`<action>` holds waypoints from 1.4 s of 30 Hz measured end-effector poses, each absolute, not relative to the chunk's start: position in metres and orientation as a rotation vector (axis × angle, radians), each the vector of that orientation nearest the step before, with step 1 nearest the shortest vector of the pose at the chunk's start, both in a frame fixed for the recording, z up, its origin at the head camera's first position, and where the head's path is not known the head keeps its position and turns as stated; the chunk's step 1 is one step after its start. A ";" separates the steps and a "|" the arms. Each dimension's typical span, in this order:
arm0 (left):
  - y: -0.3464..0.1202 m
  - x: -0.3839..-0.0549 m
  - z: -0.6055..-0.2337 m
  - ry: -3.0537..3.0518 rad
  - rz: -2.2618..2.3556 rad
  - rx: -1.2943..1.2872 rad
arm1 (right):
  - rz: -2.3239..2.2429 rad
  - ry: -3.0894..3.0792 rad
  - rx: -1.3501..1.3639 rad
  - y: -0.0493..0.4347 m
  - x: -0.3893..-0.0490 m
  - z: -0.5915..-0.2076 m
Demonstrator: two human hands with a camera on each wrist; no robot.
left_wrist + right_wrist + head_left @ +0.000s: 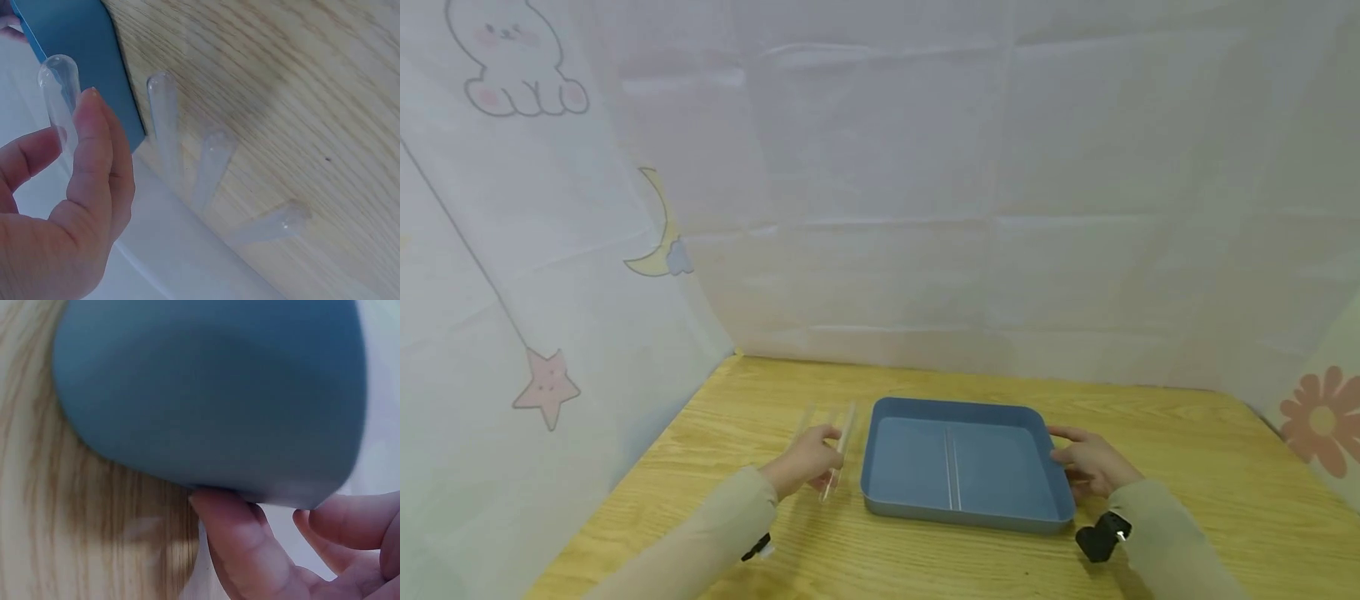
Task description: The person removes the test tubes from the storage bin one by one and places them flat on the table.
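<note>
My left hand (808, 458) is left of the blue tray, pinching a clear test tube (59, 78) between thumb and fingers. The tube's rounded end stands up past the fingertips in the left wrist view. Several more clear tubes lie on the table close by, among them one tube (164, 119) beside the tray and another tube (272, 226) farther off. My right hand (1090, 462) holds the right side of the shallow blue tray (966, 518), with fingers against the outer wall and a fingertip over the rim. A clear strip (952, 467) runs front to back across the tray's middle.
The tray rests on a wood-grain table (805, 558). A pale cloth backdrop (880, 208) with printed figures closes off the table's back and sides. A black wrist device (1103, 536) sits under the right sleeve.
</note>
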State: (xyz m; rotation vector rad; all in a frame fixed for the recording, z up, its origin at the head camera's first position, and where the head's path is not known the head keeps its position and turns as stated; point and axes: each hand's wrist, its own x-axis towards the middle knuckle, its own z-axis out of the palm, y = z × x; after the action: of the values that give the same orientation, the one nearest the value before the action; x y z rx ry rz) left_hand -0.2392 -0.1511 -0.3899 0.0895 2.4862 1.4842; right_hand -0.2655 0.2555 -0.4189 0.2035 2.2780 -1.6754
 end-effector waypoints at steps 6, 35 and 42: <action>-0.160 -0.241 -0.387 2.506 1.493 0.037 | -1.668 2.262 0.193 0.257 -0.266 -0.417; -0.205 -0.260 -0.393 2.550 1.483 0.034 | -1.698 2.234 0.205 0.259 -0.267 -0.418; -0.216 -0.268 -0.398 2.578 1.446 0.020 | -1.690 2.243 0.209 0.259 -0.266 -0.420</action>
State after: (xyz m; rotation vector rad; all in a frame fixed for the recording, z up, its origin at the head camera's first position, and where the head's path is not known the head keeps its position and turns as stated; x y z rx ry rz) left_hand -0.2677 -0.2164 -0.3978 0.0200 2.5785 1.4458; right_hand -0.2665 0.2586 -0.4197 0.2085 2.2432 -1.6902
